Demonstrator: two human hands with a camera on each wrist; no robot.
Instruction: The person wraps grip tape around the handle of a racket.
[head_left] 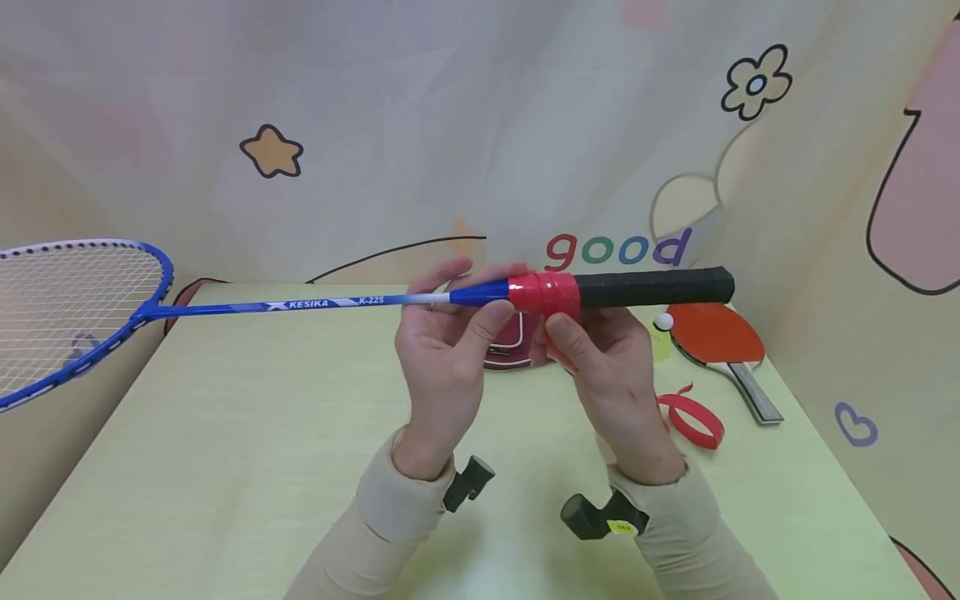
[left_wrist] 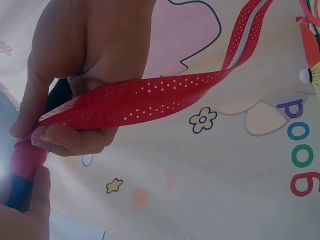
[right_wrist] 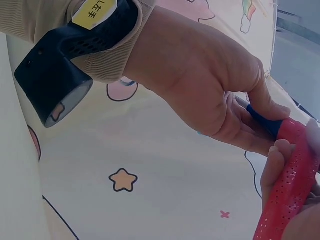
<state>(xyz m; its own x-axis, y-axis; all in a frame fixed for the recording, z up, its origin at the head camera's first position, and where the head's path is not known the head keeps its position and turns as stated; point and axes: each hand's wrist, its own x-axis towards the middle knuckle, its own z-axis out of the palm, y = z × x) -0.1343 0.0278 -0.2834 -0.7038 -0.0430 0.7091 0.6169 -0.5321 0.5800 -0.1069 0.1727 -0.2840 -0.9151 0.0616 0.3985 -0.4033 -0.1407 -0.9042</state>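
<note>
A blue badminton racket is held level, its strung head at the left and its black handle to the right. Red perforated grip tape wraps the top of the handle beside the blue cone and trails off as a loose strip. My left hand holds the racket at the cone, its thumb by the edge of the wrapped part. With thumb and fingers, my right hand pinches the tape against the handle, just below the wound turns. In the right wrist view the tape passes between the right hand's fingers.
At the table's right lie an orange table tennis bat and a shuttlecock. The tape's curled tail hangs near them. A dark red case sits behind the hands. A printed curtain backs the pale green table.
</note>
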